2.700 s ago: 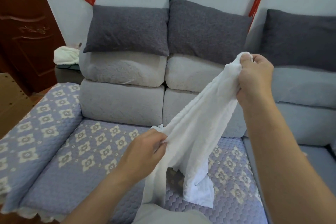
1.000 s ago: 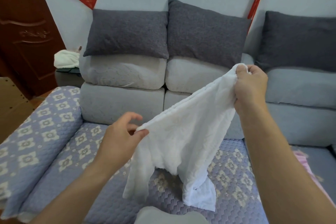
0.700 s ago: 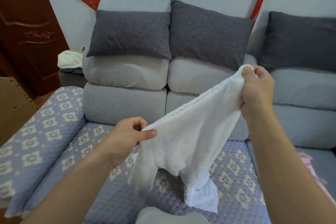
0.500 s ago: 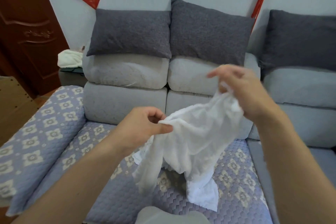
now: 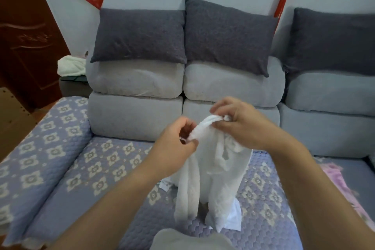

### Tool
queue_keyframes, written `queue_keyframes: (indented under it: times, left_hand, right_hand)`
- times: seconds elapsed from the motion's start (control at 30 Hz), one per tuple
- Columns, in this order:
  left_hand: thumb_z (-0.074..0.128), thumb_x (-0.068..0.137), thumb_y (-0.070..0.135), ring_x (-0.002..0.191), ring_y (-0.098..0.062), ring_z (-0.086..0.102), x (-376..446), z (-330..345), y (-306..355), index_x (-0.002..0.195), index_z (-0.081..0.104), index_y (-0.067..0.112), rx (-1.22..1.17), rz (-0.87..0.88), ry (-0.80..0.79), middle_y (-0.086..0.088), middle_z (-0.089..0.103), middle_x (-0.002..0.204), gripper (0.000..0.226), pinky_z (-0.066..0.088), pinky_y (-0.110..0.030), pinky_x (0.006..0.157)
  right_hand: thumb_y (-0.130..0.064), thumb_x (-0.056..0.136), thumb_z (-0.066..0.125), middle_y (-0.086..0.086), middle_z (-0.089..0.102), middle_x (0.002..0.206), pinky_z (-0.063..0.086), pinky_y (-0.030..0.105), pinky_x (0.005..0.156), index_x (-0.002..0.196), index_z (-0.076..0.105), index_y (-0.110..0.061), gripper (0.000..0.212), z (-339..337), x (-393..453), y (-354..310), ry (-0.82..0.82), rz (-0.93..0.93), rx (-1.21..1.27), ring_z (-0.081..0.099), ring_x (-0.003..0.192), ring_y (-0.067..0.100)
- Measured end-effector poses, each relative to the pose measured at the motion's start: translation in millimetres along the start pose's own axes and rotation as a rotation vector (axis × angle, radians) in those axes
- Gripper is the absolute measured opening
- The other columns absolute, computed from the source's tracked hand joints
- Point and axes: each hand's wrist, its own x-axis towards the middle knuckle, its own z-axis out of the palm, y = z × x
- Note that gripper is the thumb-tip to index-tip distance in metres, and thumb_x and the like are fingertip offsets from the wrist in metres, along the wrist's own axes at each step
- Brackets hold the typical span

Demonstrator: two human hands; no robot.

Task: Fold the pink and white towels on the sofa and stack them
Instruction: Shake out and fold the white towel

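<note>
Now we have brought our left hand (image 5: 174, 146) and right hand (image 5: 239, 126) together, both pinching the white towel (image 5: 213, 178), its first fold forming.

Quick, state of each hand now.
Left hand: pinches the white towel at its top edge.
Right hand: grips the same towel's bunched top.

Left hand (image 5: 174, 144), right hand (image 5: 239, 126), both pinching.

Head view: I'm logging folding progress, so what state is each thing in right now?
white towel: unfolded, bunched, hanging from both hands
pink towel: lying crumpled on the sofa seat, untouched
left hand: pinching the towel's top edge
right hand: pinching the same edge
</note>
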Motion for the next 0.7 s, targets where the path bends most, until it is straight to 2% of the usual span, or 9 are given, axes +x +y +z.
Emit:
queue_keyframes:
  times: [0.07, 0.13, 0.2, 0.27, 0.33, 0.43, 0.53, 0.63, 0.7]
  left_hand:
    - [0.069, 0.089, 0.009, 0.083, -0.008, 0.067, -7.1, 4.6, -12.0, 0.089, 0.062, 0.031, -0.015, -0.057, -0.029, 0.014, 0.07, 0.087, 0.022, 0.056, -0.028, 0.077]
    - [0.067, 0.092, 0.005, 0.094, -0.019, 0.071, -11.5, 5.5, -17.6, 0.097, 0.066, 0.02, -0.197, -0.118, -0.078, 0.002, 0.074, 0.097, 0.015, 0.058, -0.041, 0.087]
    - [0.061, 0.095, -0.001, 0.091, -0.025, 0.07, -12.5, 2.7, -14.8, 0.102, 0.065, 0.01, -0.493, -0.183, -0.116, -0.009, 0.074, 0.099, 0.014, 0.059, -0.04, 0.082]
    - [0.056, 0.098, -0.001, 0.081, -0.023, 0.063, -12.5, -1.1, -10.9, 0.103, 0.062, 0.009, -0.624, -0.18, -0.106, -0.012, 0.07, 0.09, 0.013, 0.055, -0.033, 0.074]
    - [0.058, 0.097, 0.0, 0.081, -0.019, 0.061, -12.5, -2.4, -9.2, 0.102, 0.06, 0.009, -0.528, -0.103, -0.073, -0.009, 0.067, 0.088, 0.01, 0.054, -0.029, 0.076]
    - [0.072, 0.091, 0.014, 0.087, -0.014, 0.065, -15.8, 4.9, -10.1, 0.103, 0.059, 0.021, -0.202, 0.031, -0.009, 0.002, 0.068, 0.094, 0.019, 0.054, -0.028, 0.081]
    - [0.073, 0.09, 0.025, 0.093, -0.011, 0.062, -19.3, 17.0, -13.0, 0.105, 0.055, 0.029, -0.026, 0.131, 0.06, 0.012, 0.062, 0.101, 0.024, 0.053, -0.028, 0.083]
    - [0.071, 0.091, 0.019, 0.094, -0.011, 0.058, -16.7, 24.0, -17.6, 0.1, 0.052, 0.029, 0.001, 0.207, 0.084, 0.015, 0.058, 0.099, 0.024, 0.051, -0.029, 0.086]
    - [0.067, 0.092, 0.008, 0.091, -0.012, 0.06, -13.4, 22.8, -19.6, 0.092, 0.048, 0.034, 0.025, 0.235, 0.118, 0.013, 0.059, 0.095, 0.032, 0.052, -0.033, 0.085]
  right_hand:
    - [-0.021, 0.097, 0.062, -0.011, 0.071, 0.115, 0.053, 0.036, 0.092, 0.096, 0.076, -0.022, 0.014, -0.3, -1.9, -2.0, 0.069, 0.032, 0.159, 0.066, 0.104, 0.012]
    - [-0.015, 0.099, 0.059, -0.001, 0.077, 0.099, 0.057, 0.045, 0.088, 0.099, 0.078, -0.022, 0.021, 2.6, -3.9, -5.7, 0.114, 0.102, 0.421, 0.072, 0.096, 0.023]
    - [-0.008, 0.099, 0.057, 0.004, 0.077, 0.095, 0.057, 0.046, 0.088, 0.098, 0.079, -0.024, 0.026, 3.1, -3.7, -6.6, 0.163, 0.143, 0.573, 0.073, 0.092, 0.025]
    - [-0.007, 0.097, 0.059, 0.007, 0.077, 0.089, 0.057, 0.045, 0.083, 0.09, 0.079, -0.021, 0.025, 2.3, -1.8, -5.3, 0.19, 0.159, 0.598, 0.07, 0.082, 0.02]
    - [-0.009, 0.096, 0.062, 0.003, 0.074, 0.077, 0.056, 0.04, 0.075, 0.082, 0.077, -0.021, 0.024, 1.3, 0.5, -4.7, 0.198, 0.176, 0.587, 0.068, 0.072, 0.016]
    - [-0.011, 0.095, 0.065, -0.001, 0.072, 0.071, 0.054, 0.036, 0.071, 0.079, 0.075, -0.022, 0.022, 1.7, 2.7, -6.4, 0.218, 0.189, 0.587, 0.066, 0.067, 0.012]
    - [-0.012, 0.093, 0.066, 0.005, 0.073, 0.075, 0.057, 0.043, 0.075, 0.082, 0.076, -0.021, 0.018, 2.7, 2.8, -10.1, 0.207, 0.176, 0.583, 0.066, 0.07, 0.015]
    - [-0.01, 0.093, 0.065, 0.014, 0.075, 0.084, 0.058, 0.053, 0.081, 0.084, 0.077, -0.02, 0.018, 0.5, 1.4, -11.8, 0.18, 0.163, 0.593, 0.069, 0.076, 0.022]
    - [-0.008, 0.094, 0.064, 0.014, 0.076, 0.085, 0.058, 0.051, 0.082, 0.085, 0.077, -0.02, 0.019, -3.1, 0.1, -10.9, 0.175, 0.156, 0.597, 0.07, 0.079, 0.023]
